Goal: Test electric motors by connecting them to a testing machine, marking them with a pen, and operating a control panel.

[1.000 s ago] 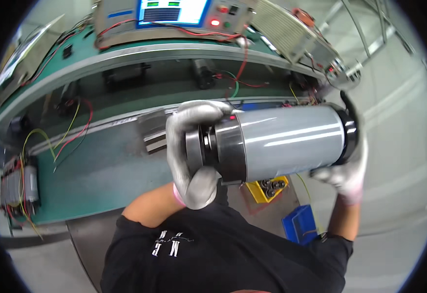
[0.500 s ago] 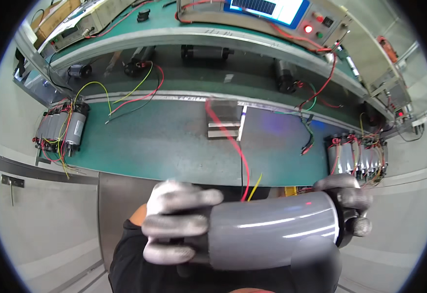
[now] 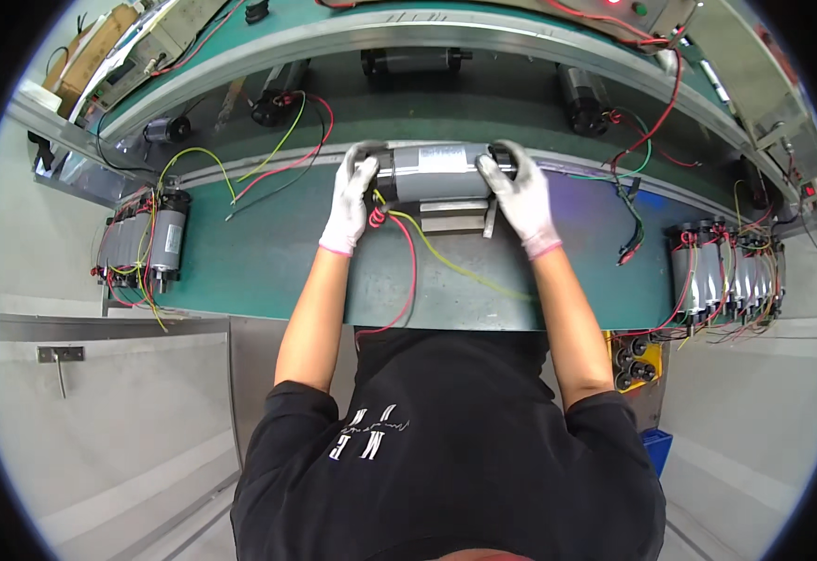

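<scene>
A grey cylindrical electric motor [image 3: 441, 178] with black ends and a white label lies crosswise over a small metal block [image 3: 453, 221] on the green bench. My left hand [image 3: 349, 198], in a white glove, is closed around its left end. Around the right end my gloved right hand [image 3: 521, 194] is closed too. Whether the motor's weight rests on the block, I cannot tell. Red and yellow lead wires [image 3: 412, 262] come out by the motor's left end and trail toward the bench's front edge.
Several similar motors stand grouped at the bench's left [image 3: 167, 245] and right [image 3: 708, 271]. More lie beneath the upper shelf [image 3: 408, 30]. Loose test leads [image 3: 629, 224] hang right of the block. A yellow crate [image 3: 650, 360] with dark parts sits below the bench's front edge.
The motor has moved away from my body, forward to the metal block, with both hands still gripping its ends. Its labelled side now shows.
</scene>
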### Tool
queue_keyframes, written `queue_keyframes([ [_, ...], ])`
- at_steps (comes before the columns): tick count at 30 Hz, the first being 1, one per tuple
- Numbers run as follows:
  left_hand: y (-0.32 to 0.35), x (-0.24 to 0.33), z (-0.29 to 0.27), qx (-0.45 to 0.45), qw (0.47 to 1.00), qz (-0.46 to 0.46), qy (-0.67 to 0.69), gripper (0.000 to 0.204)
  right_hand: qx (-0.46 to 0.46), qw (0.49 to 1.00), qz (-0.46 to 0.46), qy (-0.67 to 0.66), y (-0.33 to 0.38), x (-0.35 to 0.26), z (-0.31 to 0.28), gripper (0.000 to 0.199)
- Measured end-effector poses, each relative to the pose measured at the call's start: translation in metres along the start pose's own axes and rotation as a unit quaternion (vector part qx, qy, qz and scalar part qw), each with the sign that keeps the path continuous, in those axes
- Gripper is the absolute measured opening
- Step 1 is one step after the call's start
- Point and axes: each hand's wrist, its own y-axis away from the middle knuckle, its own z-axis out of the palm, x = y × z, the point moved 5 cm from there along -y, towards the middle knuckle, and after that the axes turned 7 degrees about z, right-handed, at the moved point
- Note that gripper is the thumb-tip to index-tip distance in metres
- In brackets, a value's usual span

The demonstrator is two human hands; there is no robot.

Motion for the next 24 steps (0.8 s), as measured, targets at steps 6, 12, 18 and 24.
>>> queue_keyframes([
  [6,0.048,0.030,0.025,0.115,0.964,0.023,-0.240,0.078,0.087,0.989,-0.123,0.005,0.043,-0.031,-0.017,0.037],
  [12,0.043,0.112,0.034,-0.045,0.869,0.122,-0.477,0.091,-0.348,0.917,0.054,-0.186,0.085,-0.022,0.083,0.022],
  [18,0.066,0.108,0.061,-0.435,0.669,0.392,-0.458,0.053,-0.498,0.832,0.194,-0.151,0.150,0.022,-0.006,0.024],
  [24,0.173,0.031,0.202,-0.663,0.646,0.284,-0.250,0.011,-0.525,0.843,0.008,0.116,0.119,0.077,-0.157,0.031],
])
